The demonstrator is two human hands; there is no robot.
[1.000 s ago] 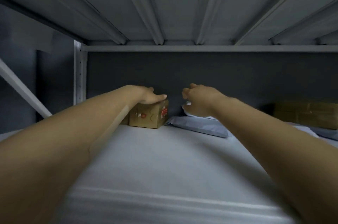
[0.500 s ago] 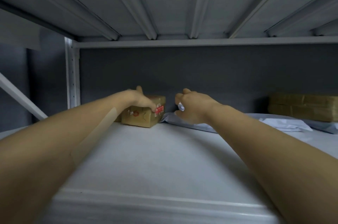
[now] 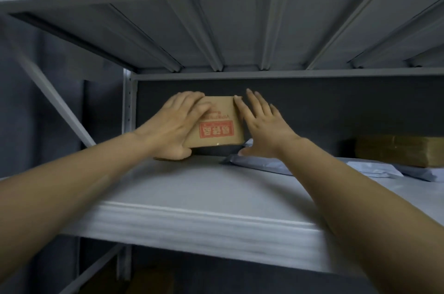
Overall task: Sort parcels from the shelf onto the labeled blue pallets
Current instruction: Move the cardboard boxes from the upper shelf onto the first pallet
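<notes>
A small brown cardboard box (image 3: 219,129) with a red printed label is tilted up toward me at the back left of the grey shelf (image 3: 192,192). My left hand (image 3: 175,125) grips its left side, fingers over the face and thumb under the lower edge. My right hand (image 3: 262,128) lies flat against the box's right edge with straight fingers. The blue pallets are not in view.
A grey poly mailer (image 3: 259,164) lies just right of the box, under my right wrist. Further right sit another mailer (image 3: 374,168) and a taped brown parcel (image 3: 398,149). The upper shelf deck (image 3: 240,36) hangs low overhead. A shelf post (image 3: 128,106) stands left.
The box has been lifted off the shelf and tipped so its labelled face points at me. My right hand moved from the mailer to the box's right edge. My view pulled back.
</notes>
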